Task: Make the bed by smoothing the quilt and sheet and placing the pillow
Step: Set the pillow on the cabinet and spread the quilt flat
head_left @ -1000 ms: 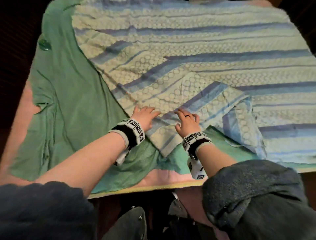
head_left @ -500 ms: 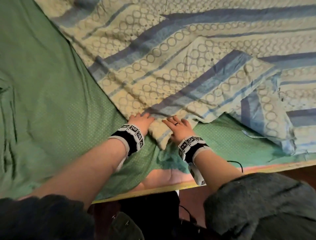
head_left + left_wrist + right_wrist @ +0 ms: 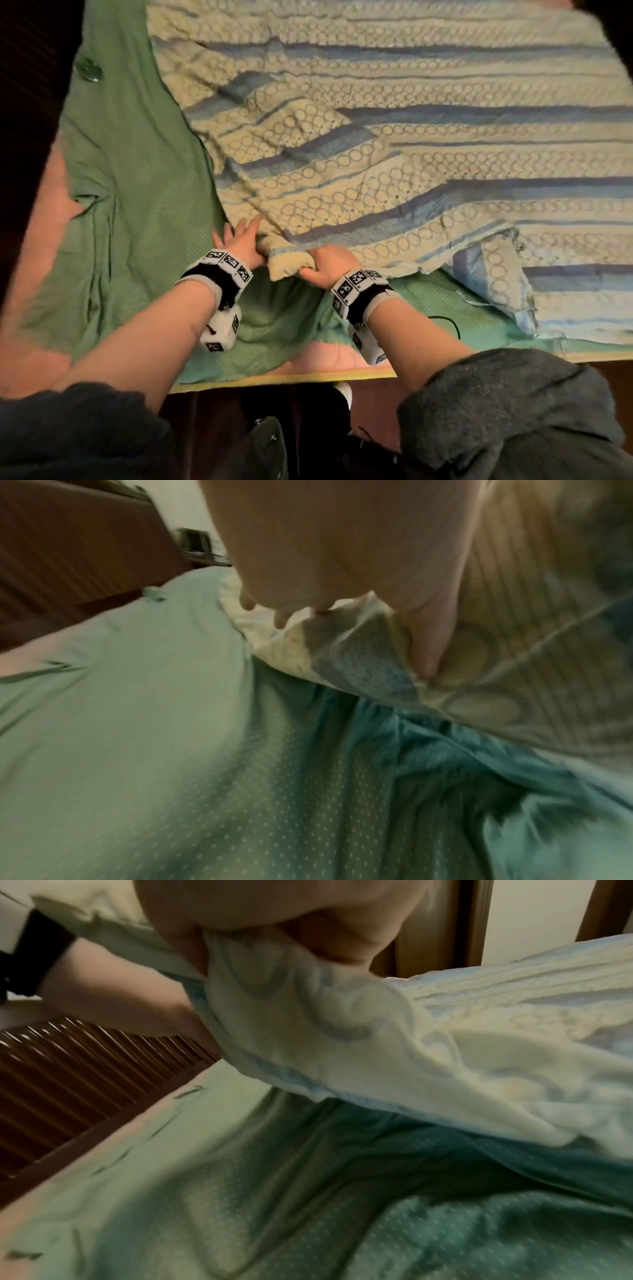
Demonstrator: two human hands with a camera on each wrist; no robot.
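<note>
The cream quilt point(image 3: 394, 164) with blue stripes and rings covers the far and right part of the bed, wrinkled near its left edge. Its near-left corner point(image 3: 284, 260) is bunched up between my hands. My right hand point(image 3: 325, 263) grips that bunch in a fist, and the right wrist view shows the cloth point(image 3: 308, 1031) hanging from it above the sheet. My left hand point(image 3: 243, 240) holds the fold just to the left, thumb point(image 3: 424, 647) pressed into the quilt point(image 3: 359, 653) and fingers spread. The green dotted sheet point(image 3: 137, 205) lies creased underneath. No pillow is in view.
Pink mattress point(image 3: 37, 246) shows bare at the left and at the near edge point(image 3: 329, 356). A small green object point(image 3: 89, 73) sits on the sheet's far left. A folded-over flap of quilt point(image 3: 493, 274) lies right, a black cable point(image 3: 445, 322) beside my right forearm. Dark slatted wood point(image 3: 68, 1069) borders the bed.
Both hands lay flat on the quilt's corner before. Now my right hand has closed round the bunched corner and raised it, and my left hand has taken hold of the fold.
</note>
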